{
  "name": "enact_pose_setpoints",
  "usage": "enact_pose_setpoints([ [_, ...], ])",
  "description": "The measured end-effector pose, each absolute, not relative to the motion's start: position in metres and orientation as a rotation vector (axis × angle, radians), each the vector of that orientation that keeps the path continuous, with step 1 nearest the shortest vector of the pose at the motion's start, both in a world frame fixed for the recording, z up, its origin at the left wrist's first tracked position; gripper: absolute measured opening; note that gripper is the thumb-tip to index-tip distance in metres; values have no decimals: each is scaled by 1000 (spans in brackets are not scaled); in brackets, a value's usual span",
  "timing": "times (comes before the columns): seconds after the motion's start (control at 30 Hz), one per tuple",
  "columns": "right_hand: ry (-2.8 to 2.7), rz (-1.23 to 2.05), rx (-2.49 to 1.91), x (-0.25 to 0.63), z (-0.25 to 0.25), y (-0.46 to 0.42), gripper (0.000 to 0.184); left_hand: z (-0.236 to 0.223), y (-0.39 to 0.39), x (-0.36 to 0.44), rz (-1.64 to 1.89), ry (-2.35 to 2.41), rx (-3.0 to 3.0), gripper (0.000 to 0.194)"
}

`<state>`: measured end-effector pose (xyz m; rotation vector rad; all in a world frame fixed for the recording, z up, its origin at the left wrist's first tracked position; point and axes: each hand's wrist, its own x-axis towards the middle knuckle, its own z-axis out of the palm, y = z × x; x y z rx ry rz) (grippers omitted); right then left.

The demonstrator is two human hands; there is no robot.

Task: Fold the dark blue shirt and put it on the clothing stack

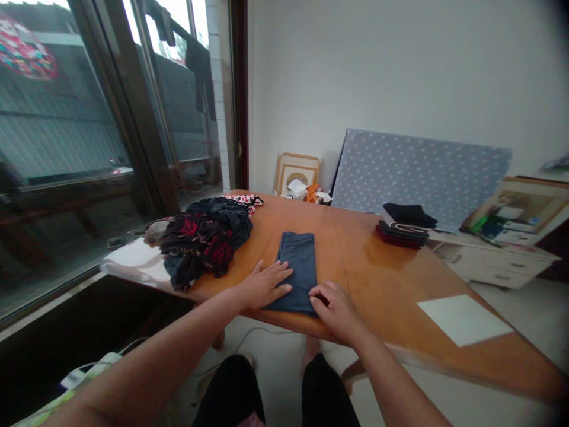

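Note:
A folded dark blue garment (299, 261) lies as a long narrow strip on the wooden table (382, 279), near its front edge. My left hand (265, 282) rests flat on the garment's near left side, fingers stretched out. My right hand (332, 303) sits at the garment's near right corner with its fingers curled down onto the cloth edge.
A heap of dark and red clothes (202, 237) lies at the table's left. A stack of folded clothes (405, 224) sits at the far right. A white sheet (464, 319) lies near the right front edge. Framed pictures and a dotted panel (418, 172) lean against the wall.

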<state>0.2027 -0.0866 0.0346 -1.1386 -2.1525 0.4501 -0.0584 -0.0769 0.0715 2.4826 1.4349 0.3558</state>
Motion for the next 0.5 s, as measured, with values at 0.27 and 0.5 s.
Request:
enact_pose_setpoints([
  [0.27, -1952, 624, -1158, 209, 43, -92, 21, 75, -113, -68, 671, 1180, 2596, 36],
  [0.5, -2293, 320, -1160, 210, 45, -117, 25, 69, -130, -59, 632, 1276, 2659, 31],
])
